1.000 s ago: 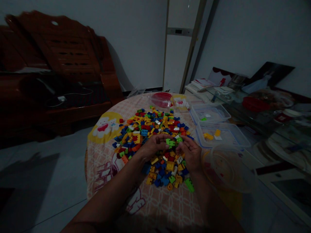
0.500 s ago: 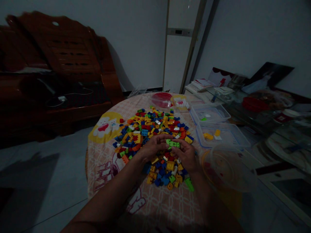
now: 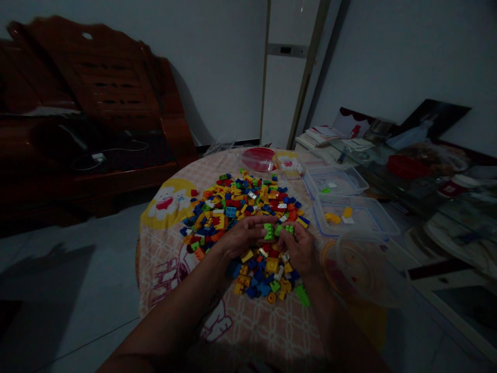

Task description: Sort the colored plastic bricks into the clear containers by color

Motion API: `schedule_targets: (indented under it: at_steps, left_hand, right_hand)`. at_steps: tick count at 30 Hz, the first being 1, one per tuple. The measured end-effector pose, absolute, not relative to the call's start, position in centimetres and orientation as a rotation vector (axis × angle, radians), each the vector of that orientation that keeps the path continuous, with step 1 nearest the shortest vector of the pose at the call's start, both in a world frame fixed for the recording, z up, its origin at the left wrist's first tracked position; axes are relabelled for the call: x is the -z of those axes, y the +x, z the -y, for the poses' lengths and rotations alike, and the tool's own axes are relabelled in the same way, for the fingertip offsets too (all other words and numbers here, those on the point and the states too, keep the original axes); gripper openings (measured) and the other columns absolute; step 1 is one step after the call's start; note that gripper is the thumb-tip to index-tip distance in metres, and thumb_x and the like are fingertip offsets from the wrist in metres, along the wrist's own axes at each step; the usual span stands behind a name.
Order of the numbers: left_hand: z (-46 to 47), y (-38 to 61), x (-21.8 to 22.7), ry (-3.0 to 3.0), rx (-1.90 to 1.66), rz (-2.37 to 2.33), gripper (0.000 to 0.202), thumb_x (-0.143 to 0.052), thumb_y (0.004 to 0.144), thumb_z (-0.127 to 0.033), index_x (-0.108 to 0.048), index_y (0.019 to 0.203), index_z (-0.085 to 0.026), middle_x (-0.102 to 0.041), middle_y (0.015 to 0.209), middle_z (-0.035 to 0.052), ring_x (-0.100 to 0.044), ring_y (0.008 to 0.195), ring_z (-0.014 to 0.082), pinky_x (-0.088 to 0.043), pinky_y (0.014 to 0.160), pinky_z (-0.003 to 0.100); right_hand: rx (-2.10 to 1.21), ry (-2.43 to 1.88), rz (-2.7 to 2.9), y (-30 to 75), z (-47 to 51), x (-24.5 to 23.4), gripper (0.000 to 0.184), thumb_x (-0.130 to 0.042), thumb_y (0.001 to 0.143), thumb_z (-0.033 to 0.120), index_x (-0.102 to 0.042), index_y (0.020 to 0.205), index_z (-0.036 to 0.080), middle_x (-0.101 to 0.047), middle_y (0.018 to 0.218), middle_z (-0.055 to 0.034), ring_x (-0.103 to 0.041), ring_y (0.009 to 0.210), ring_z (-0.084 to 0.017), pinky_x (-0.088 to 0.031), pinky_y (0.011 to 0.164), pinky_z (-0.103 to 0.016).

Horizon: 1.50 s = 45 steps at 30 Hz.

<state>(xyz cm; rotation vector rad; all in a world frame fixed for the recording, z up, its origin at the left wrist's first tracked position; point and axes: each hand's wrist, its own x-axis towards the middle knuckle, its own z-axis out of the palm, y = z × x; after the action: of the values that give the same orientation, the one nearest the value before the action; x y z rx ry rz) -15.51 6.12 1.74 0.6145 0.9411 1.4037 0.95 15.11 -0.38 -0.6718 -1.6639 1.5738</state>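
Over a heap of coloured toy bricks (image 3: 223,221), both hands hold light green pieces close together. My left hand (image 3: 245,235) is closed on a light green brick (image 3: 268,231), pinched at its fingertips with the studs showing. My right hand (image 3: 300,247) grips another light green brick (image 3: 289,229) between thumb and fingers. A darker green part (image 3: 278,231) shows in the narrow space between the two; whether it belongs to either brick I cannot tell. Below the hands lie yellow, blue and white bricks, with a long green brick (image 3: 302,296) at the heap's near edge.
The heap lies on a round table with a patterned cloth (image 3: 267,331). Along the right stand a clear box (image 3: 382,228) with yellow pieces, a second clear box (image 3: 359,184) and a round clear tub (image 3: 373,269). A red basket (image 3: 258,159) sits at the back.
The light green pieces, joined or pressed together before, now sit slightly apart, one in each hand. The left one has turned so its studs face me. The heap looks the same.
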Motion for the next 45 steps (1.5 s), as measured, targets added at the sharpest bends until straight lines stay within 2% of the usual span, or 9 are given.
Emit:
schedule_targets:
  at_steps: [10,14,17,20,22,30,34,38,45]
  left_hand:
    - [-6.7,-14.8,-1.7,0.563,-1.377,-0.894,0.046,-0.082,0.071,-0.020,-0.070,0.115,-0.015,-0.071,0.112,0.0113,-0.069,0.095,0.0186,-0.056,0.088,0.030]
    - [-7.6,-14.0,-1.7,0.511,-1.398,-0.918,0.036,-0.082,0.071,-0.022,-0.072,0.106,-0.016,-0.071,0.109,0.0092,-0.069,0.094,0.0163,-0.056,0.087,0.028]
    - [-8.3,-13.6,-1.8,0.472,-1.389,-0.917,0.032,-0.082,0.070,-0.019,-0.073,0.100,-0.016,-0.072,0.099,0.0070,-0.068,0.089,0.0149,-0.057,0.085,0.028]
    - [-8.9,-13.3,-1.9,0.450,-1.373,-0.920,0.029,-0.084,0.068,-0.017,-0.073,0.095,-0.015,-0.072,0.094,0.0055,-0.068,0.085,0.0135,-0.056,0.081,0.025]
    - [-9.3,-13.0,-1.9,0.449,-1.375,-0.932,0.028,-0.085,0.065,-0.016,-0.074,0.091,-0.015,-0.072,0.093,0.0047,-0.067,0.084,0.0127,-0.056,0.080,0.024]
    - [-10.3,-13.1,-2.2,0.526,-1.401,-1.013,0.032,-0.086,0.060,-0.019,-0.075,0.089,-0.013,-0.072,0.088,0.0060,-0.066,0.079,0.0136,-0.054,0.077,0.025]
    - [-11.2,-14.4,-2.3,0.798,-1.431,-1.391,0.027,-0.083,0.058,-0.022,-0.076,0.083,-0.015,-0.072,0.081,0.0040,-0.065,0.073,0.0172,-0.054,0.072,0.030]
    - [-12.1,-16.1,-2.2,1.103,-1.378,-1.740,0.026,-0.079,0.055,-0.018,-0.077,0.081,-0.017,-0.074,0.085,0.0031,-0.066,0.084,0.0214,-0.052,0.080,0.032]
    - [-12.4,-16.7,-1.2,1.083,-1.420,-1.567,0.040,-0.080,0.060,-0.035,-0.077,0.093,-0.014,-0.074,0.088,0.0060,-0.066,0.075,0.0188,-0.053,0.072,0.031]
  right_hand:
    - [-1.525,-0.748,1.696,0.7,-15.1,0.3,0.030,-0.068,0.080,0.044,-0.068,0.093,0.017,-0.053,0.050,0.0071,-0.048,0.044,-0.009,-0.039,0.044,-0.020]
    - [-1.466,-0.756,1.804,0.8,-15.0,0.1,0.041,-0.064,0.083,0.046,-0.072,0.109,0.016,-0.053,0.048,0.0067,-0.048,0.043,-0.011,-0.039,0.044,-0.021]
    - [-1.407,-0.733,1.837,0.9,-15.2,0.1,0.044,-0.060,0.087,0.047,-0.071,0.118,0.018,-0.062,0.057,0.0032,-0.057,0.052,-0.014,-0.045,0.049,-0.023]
    - [-1.311,-0.734,1.833,1.1,-15.2,-0.1,0.042,-0.061,0.087,0.048,-0.074,0.116,0.020,-0.070,0.072,-0.0009,-0.065,0.068,-0.020,-0.050,0.056,-0.026]
    - [-1.295,-0.726,1.823,1.2,-15.1,-0.3,0.042,-0.059,0.087,0.049,-0.074,0.116,0.022,-0.071,0.071,-0.0016,-0.066,0.071,-0.021,-0.051,0.057,-0.028]
    - [-1.338,-0.773,1.692,1.1,-15.1,0.1,0.049,-0.053,0.092,0.049,-0.067,0.124,0.015,-0.049,0.048,0.0056,-0.046,0.042,-0.011,-0.038,0.043,-0.023]
    - [-1.277,-0.845,1.598,1.0,-15.3,0.0,0.052,-0.052,0.091,0.049,-0.066,0.124,0.011,-0.049,0.048,0.0058,-0.046,0.042,-0.011,-0.037,0.043,-0.022]
    - [-1.250,-0.892,1.568,1.0,-15.4,-0.2,0.053,-0.052,0.090,0.049,-0.067,0.121,0.008,-0.048,0.047,0.0058,-0.046,0.042,-0.011,-0.037,0.044,-0.023]
    - [-1.237,-0.901,1.595,1.0,-15.3,0.0,0.050,-0.050,0.091,0.046,-0.068,0.119,0.009,-0.048,0.046,0.0063,-0.046,0.042,-0.011,-0.037,0.044,-0.022]
